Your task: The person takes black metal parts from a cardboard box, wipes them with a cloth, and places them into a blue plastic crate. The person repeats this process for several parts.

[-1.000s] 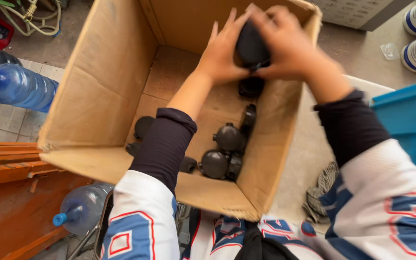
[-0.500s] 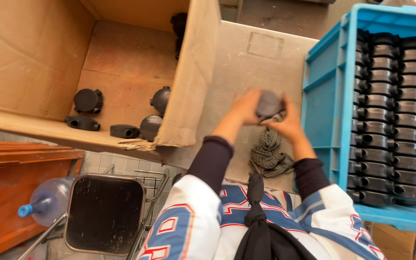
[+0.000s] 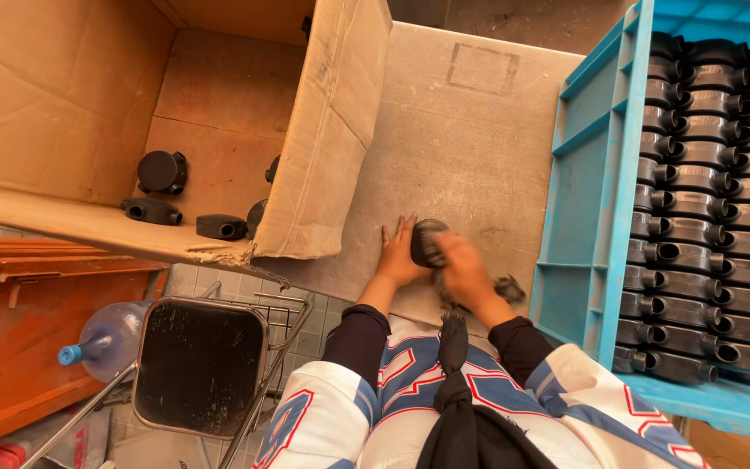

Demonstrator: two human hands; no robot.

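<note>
My two hands meet low on the grey table (image 3: 470,148), just ahead of my chest. My left hand (image 3: 403,252) lies with fingers spread and pointing away from me, palm against the near side of a round black fitting (image 3: 427,241), steadying it on the tabletop. My right hand (image 3: 464,271) comes in from the other side, blurred, fingers curled over the fitting and over a dark rag (image 3: 507,287) bunched beneath it; how tightly it grips I can't make out. Both forearms, in dark sleeves, angle inward from a white, blue and red jersey.

The big cardboard box (image 3: 323,165) fills the upper left, its near flap sagging over the table edge. On its floor I see a few loose black fittings (image 3: 162,171) lying well apart. On the right stands a blue plastic crate (image 3: 588,200), touching the table's side, packed with neat rows of stacked black fittings (image 3: 709,200). Below the box there's an orange wooden bench (image 3: 36,321), a metal folding chair (image 3: 197,365) with a black seat, and between them a clear water bottle (image 3: 106,339) with a blue cap lying on its side
</note>
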